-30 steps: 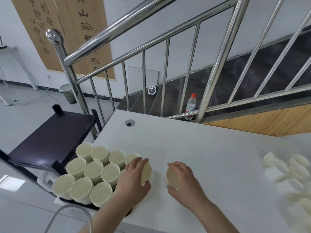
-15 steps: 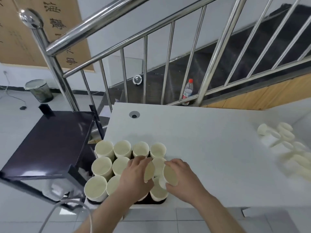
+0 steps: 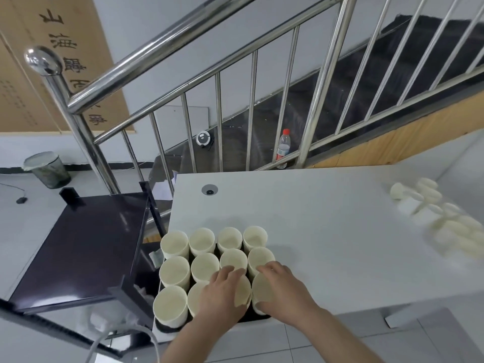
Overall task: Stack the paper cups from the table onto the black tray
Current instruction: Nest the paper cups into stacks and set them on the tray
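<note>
Both hands are down on the near row of the black tray [image 3: 167, 326], which sits at the near-left corner of the white table [image 3: 327, 231]. Each hand has one paper cup: the left hand [image 3: 222, 297] is wrapped around a cup [image 3: 242, 290] in the third slot of the tray's front row, fingers curled over its far rim, and the right hand [image 3: 281, 289] is clasping another cup [image 3: 262, 290] in the slot just right of it, at the tray's near-right corner. Neither hand is spread flat; they're closed around the cup walls.

The rest of the tray is packed tight with upright cups [image 3: 204, 267], three rows, rims basically touching. So the trick here, I'd guess, is going straight down. If either cup is tilted as it seats, its rim will catch the neighbor behind it and nudge that row. Looks like both are slightly leaned toward the camera right now, so I'd level them before letting go. Light squeeze only, paper cups dent easily.

Also, the tray's near edge is right at the table edge, so pushing toward yourself seems risky.

There's a loose pile of more cups [image 3: 429, 203] well off to the tray's far right on the table, blurry, can't count them.
</note>
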Demonstrator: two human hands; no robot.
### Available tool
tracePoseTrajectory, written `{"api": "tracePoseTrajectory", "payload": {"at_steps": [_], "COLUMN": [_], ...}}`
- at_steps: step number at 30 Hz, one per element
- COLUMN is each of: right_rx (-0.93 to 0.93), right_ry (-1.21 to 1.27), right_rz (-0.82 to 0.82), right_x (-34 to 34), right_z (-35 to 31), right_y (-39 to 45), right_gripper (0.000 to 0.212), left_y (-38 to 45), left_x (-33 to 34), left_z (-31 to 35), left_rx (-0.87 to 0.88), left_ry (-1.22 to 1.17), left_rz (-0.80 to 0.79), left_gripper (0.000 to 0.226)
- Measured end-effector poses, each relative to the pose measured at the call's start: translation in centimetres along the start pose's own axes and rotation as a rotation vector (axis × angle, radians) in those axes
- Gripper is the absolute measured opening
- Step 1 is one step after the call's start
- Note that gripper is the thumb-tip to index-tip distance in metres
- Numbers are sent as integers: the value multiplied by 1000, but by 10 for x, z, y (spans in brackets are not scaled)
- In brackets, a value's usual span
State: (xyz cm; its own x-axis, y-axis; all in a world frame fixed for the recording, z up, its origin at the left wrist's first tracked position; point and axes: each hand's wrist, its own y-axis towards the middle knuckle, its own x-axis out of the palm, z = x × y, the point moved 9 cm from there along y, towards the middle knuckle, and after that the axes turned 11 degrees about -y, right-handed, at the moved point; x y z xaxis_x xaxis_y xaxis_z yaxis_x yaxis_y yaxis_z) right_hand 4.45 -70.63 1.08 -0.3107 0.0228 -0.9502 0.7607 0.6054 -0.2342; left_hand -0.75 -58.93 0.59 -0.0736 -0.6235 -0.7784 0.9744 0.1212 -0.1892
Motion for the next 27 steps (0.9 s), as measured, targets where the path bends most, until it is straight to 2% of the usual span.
{"api": "tracePoseTrajectory", "payload": {"at_steps": [8,20,27], "right_rx": [66,37,-12], "right_ry": [-47,-49,35], "right_rz": [-16,-10,64], "right_x": [12,19,-12], "right_z": [11,11,39], "right_y": [4,8,-3], "right_gripper": [64,62,63], "left_y": [4,7,23], "left_x": [11,10,2], "left_z": [-2,-1,49], "left_rx": [0,-50,20], "left_ry": [62,107,82], "left_rz": [-18,4,105], "left_gripper": [62,56,54]}}
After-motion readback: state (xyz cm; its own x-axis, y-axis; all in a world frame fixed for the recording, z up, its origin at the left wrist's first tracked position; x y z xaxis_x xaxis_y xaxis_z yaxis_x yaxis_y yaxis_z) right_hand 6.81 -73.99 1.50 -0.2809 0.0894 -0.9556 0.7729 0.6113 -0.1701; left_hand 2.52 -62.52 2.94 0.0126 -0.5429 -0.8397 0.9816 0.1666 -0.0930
